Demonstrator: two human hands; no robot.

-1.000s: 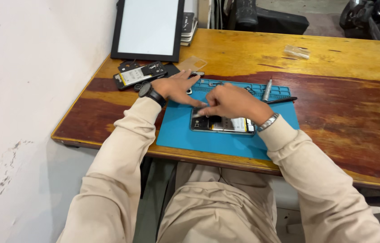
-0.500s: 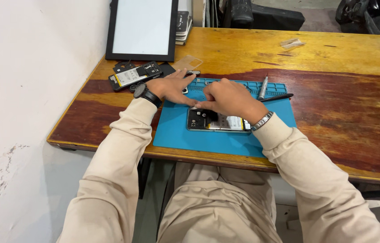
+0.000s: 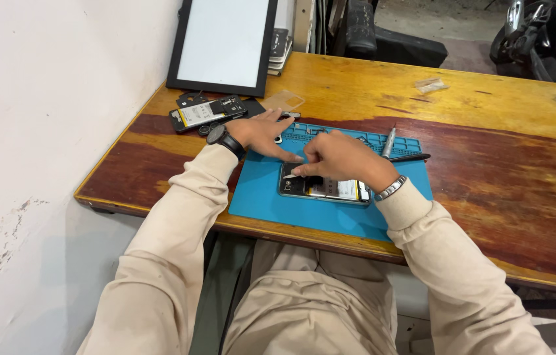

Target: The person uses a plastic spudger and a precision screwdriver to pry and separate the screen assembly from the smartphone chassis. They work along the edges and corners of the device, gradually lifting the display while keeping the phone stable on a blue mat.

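Note:
An opened phone [image 3: 330, 190] with its back off lies on a blue work mat [image 3: 265, 205]. My left hand [image 3: 261, 133], with a black watch on the wrist, rests flat on the mat. Its fingers are spread and the index finger touches the phone's upper left edge. My right hand [image 3: 342, 158] is curled over the top of the phone, fingertips pinched together at its upper left corner. I see nothing between those fingers.
A second opened phone [image 3: 204, 113] lies on the wooden table [image 3: 501, 171] left of the mat. A white-screened panel [image 3: 224, 41] leans at the back. A silver screwdriver [image 3: 389, 141] and a black pen-like tool [image 3: 410, 158] lie on the mat's right end. A clear plastic sheet [image 3: 282, 100] lies nearby.
Both hands stay at the top of the phone on the mat. My head has tilted a little, so the table sits slightly higher in view.

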